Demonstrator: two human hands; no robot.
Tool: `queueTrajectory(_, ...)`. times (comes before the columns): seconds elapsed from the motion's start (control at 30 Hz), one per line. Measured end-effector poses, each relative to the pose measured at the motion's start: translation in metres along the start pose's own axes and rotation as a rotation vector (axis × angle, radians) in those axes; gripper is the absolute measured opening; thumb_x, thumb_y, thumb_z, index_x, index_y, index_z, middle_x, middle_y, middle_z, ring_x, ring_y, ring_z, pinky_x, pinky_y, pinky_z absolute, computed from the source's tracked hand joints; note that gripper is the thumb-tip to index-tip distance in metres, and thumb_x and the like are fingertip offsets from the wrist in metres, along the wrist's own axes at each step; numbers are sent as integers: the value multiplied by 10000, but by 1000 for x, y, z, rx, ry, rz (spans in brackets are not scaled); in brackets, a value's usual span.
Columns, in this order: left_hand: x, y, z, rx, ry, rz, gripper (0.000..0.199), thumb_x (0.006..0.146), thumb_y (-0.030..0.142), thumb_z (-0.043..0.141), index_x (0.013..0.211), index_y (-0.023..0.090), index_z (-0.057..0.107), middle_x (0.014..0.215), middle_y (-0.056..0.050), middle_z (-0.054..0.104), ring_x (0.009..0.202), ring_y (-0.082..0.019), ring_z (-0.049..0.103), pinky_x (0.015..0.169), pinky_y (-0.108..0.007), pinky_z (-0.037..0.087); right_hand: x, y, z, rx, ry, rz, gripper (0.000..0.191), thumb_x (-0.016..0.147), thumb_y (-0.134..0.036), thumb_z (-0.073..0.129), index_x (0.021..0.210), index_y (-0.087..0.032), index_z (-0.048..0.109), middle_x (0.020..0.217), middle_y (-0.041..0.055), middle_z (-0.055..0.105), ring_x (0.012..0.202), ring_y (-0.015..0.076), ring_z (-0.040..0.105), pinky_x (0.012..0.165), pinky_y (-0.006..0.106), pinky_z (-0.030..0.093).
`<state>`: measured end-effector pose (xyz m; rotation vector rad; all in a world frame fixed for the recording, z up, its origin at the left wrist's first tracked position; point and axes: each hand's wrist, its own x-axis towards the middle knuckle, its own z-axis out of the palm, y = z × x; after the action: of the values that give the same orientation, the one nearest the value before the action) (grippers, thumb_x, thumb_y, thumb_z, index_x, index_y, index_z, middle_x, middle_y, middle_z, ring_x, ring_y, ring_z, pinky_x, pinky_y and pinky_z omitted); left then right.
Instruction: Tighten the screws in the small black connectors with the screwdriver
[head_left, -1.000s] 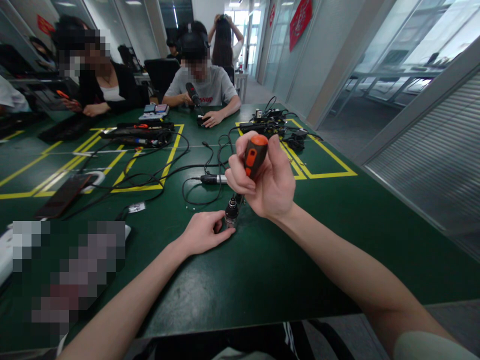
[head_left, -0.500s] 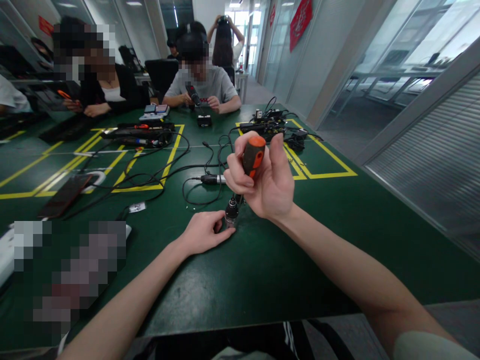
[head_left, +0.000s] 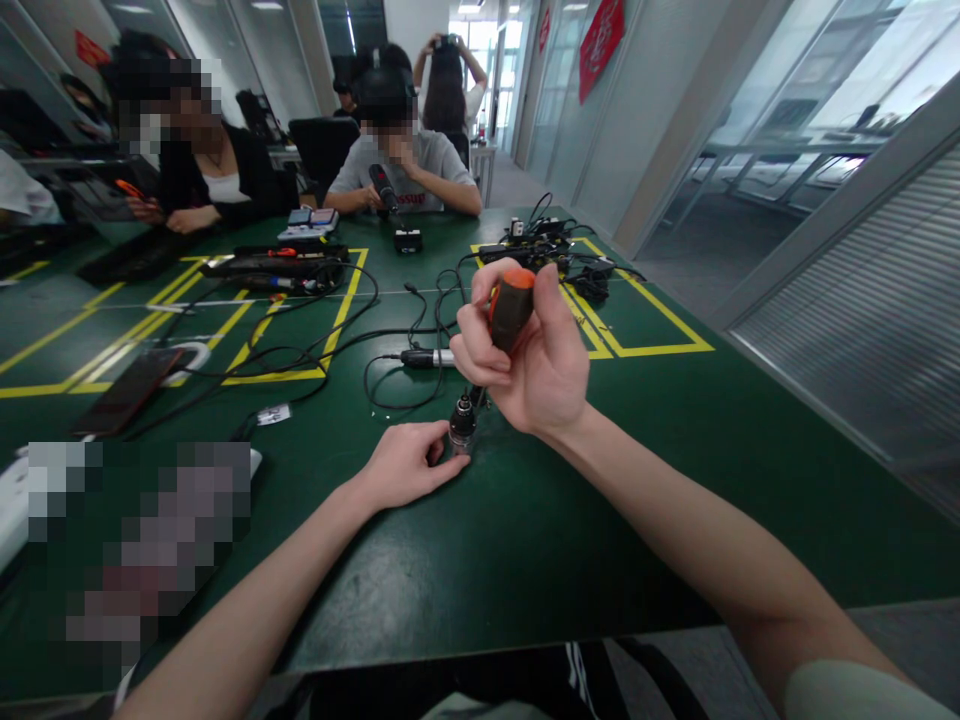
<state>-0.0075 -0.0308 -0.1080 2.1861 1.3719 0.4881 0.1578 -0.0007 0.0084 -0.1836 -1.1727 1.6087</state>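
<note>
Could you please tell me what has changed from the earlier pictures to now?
The screwdriver has turned in the right hand: its dark side now faces the camera, where an orange patch showed before. Across the table, the grey-shirted co-worker's hand has left the small black block and risen toward the head. The left hand stays on the black and clear piece, and the corded tool lies as before.

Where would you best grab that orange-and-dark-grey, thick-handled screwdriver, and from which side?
The orange-and-dark-grey screwdriver is probably best gripped around its thick, rounded handle, from the right, as the right hand does: the handle's end tilts up toward the viewer, giving curled fingers a broad body to wrap.
</note>
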Motion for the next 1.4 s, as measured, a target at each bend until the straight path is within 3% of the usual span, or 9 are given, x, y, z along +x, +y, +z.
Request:
queueTrajectory(0.2, 0, 1, 0, -4, -1, -2, 378, 906, 470, 636, 687, 204, 481, 583, 58, 503, 519, -99, 435, 579, -259, 277, 2, -1, -3, -5, -99, -34, 456, 1020, -640, 562, 818, -232, 555, 542, -101, 324, 406, 70, 220, 365, 184, 190)
queueTrajectory(0.4, 1, 1, 0, -3, -4, -4, 370, 900, 453, 640, 680, 203, 481, 584, 59, 502, 522, -100, 434, 577, -259, 269, 3, -2, -5, 11, -132, -10, 513, 1028, -683, 506, 785, -233, 544, 521, -101, 289, 400, 77, 226, 362, 181, 213)
queueTrajectory(0.67, 1, 1, 0, -5, -4, -3, 379, 904, 457, 644, 679, 203, 474, 573, 63, 493, 516, -97, 423, 574, -256, 268, 0, -2, -7, 40, -131, -81, 317, 1040, -545, 573, 909, -257, 559, 532, -113, 343, 400, 76, 202, 389, 178, 214)
queueTrajectory(0.93, 1, 0, 1, -7, -7, -6, 375, 905, 464, 638, 688, 202, 482, 584, 60, 507, 518, -96, 433, 576, -254, 267, 3, -4, -5, 22, -170, -26, 497, 1044, -626, 517, 769, -213, 558, 506, -104, 291, 389, 63, 187, 372, 178, 195)
queueTrajectory(1.13, 0, 0, 0, -5, -6, -7, 389, 909, 461, 642, 674, 202, 471, 577, 62, 500, 512, -94, 435, 580, -254, 268, 2, -2, -3, 62, -85, 46, 472, 1052, -652, 479, 823, -242, 527, 522, -115, 249, 391, 76, 201, 376, 166, 224)
queueTrajectory(1.3, 1, 0, 0, 0, -3, -5, 384, 908, 453, 654, 677, 201, 478, 579, 64, 499, 512, -93, 434, 579, -252, 270, 4, -4, -3, 44, -134, 29, 520, 1046, -650, 506, 775, -211, 566, 522, -98, 315, 399, 63, 221, 374, 163, 232)
queueTrajectory(1.4, 1, 1, 0, 6, 3, -5, 384, 906, 448, 658, 675, 201, 477, 578, 63, 490, 516, -95, 431, 580, -253, 267, 4, -6, -3, 34, -157, 20, 562, 1022, -679, 540, 730, -199, 569, 496, -106, 274, 395, 52, 169, 377, 157, 193)
